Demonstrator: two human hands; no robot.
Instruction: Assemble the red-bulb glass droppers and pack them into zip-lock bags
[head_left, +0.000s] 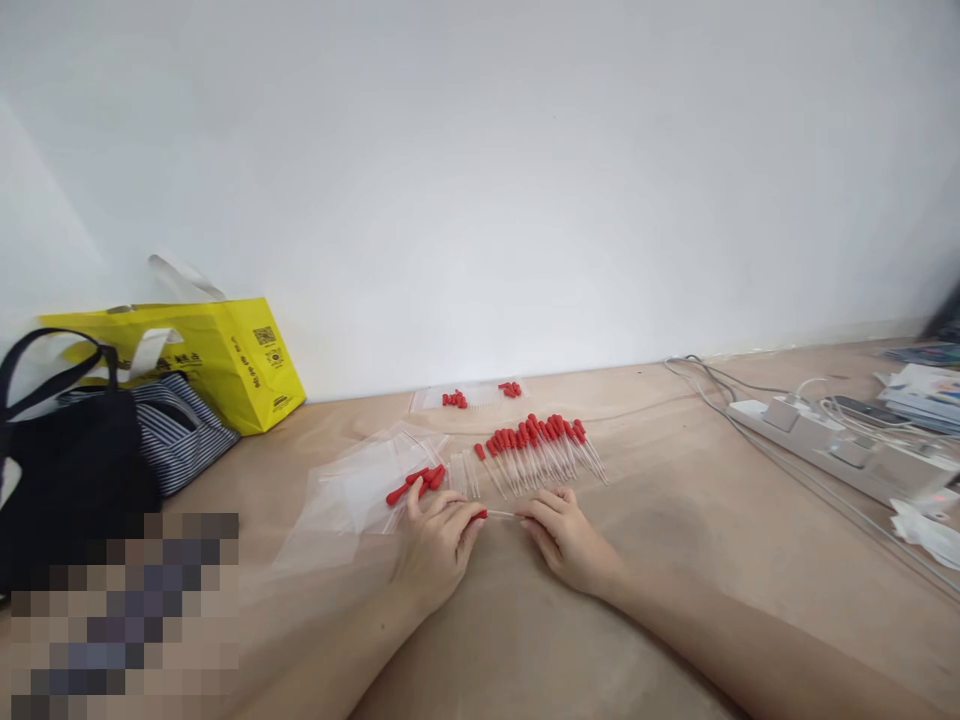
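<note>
My left hand (pixel 439 540) pinches a red rubber bulb (pixel 481 514) between thumb and fingers. My right hand (pixel 566 540) grips the clear glass tube (pixel 502 514) that runs across to that bulb; the joint itself is partly covered by my left fingers. Just beyond my hands lies a row of droppers (pixel 536 440) with red bulbs fitted on clear tubes. A few bare glass tubes (pixel 463 474) lie left of that row. Several loose red bulbs (pixel 420 482) rest on clear plastic bags (pixel 352 490), close by my left hand.
Against the wall, more red bulbs (pixel 454 399) lie on a clear bag (pixel 480 396). At left stand a yellow bag (pixel 247 370), a striped pouch (pixel 184 430) and a black bag (pixel 75 460). A white power strip (pixel 810 440) with cables and papers (pixel 926 390) occupy the right.
</note>
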